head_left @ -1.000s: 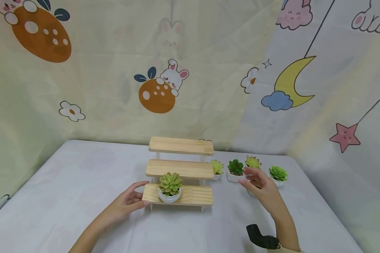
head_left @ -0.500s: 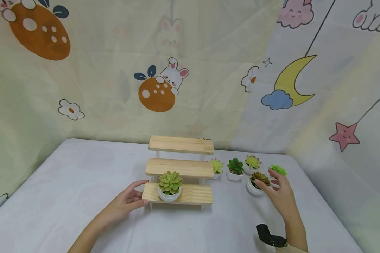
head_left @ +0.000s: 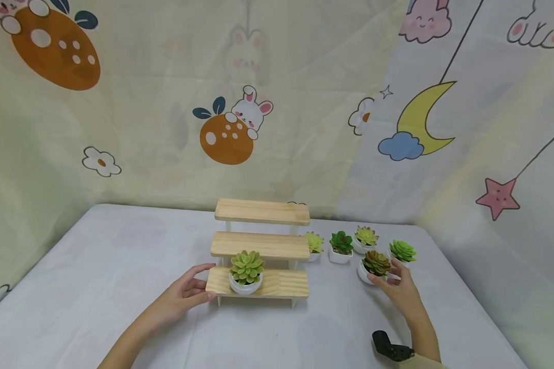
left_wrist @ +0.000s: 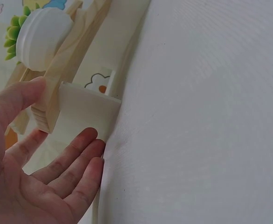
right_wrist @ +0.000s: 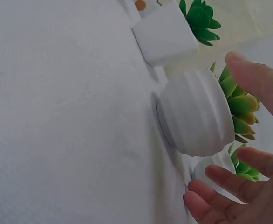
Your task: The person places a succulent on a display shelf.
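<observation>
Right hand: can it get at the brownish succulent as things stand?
Probably yes. The right hand is right beside the brownish succulent, thumb and fingers spread around it, with nothing visible between. The bright green succulent sits close behind, so finger room looks tighter there.

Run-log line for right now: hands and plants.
left hand: holds shelf | right hand: spread around brown succulent, white pot on table | bottom tier: green succulent
</observation>
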A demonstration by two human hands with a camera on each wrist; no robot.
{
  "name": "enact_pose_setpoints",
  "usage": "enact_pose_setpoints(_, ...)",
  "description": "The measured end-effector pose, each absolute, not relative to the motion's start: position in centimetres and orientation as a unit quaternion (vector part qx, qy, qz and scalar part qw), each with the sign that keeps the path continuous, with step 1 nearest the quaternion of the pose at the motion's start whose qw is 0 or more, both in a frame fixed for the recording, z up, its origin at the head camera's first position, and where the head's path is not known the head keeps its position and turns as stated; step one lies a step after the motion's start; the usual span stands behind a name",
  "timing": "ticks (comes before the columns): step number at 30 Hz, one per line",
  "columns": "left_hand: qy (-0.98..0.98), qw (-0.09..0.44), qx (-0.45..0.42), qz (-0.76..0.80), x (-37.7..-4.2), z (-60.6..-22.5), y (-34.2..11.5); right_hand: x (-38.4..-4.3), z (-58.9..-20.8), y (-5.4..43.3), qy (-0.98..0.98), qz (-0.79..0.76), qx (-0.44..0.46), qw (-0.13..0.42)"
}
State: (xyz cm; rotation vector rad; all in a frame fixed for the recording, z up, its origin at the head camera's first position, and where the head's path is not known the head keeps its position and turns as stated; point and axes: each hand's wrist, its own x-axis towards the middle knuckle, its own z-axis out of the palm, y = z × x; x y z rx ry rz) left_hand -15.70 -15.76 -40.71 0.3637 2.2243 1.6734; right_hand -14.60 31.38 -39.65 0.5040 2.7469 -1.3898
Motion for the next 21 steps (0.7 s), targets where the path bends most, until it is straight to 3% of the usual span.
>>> enact_pose_setpoints(21,0.775,0.169,0.129,0.596,-15.84,-40.99,-15.82,-15.49,-40.42,31.89,0.904,-0.395,0.157,0.039)
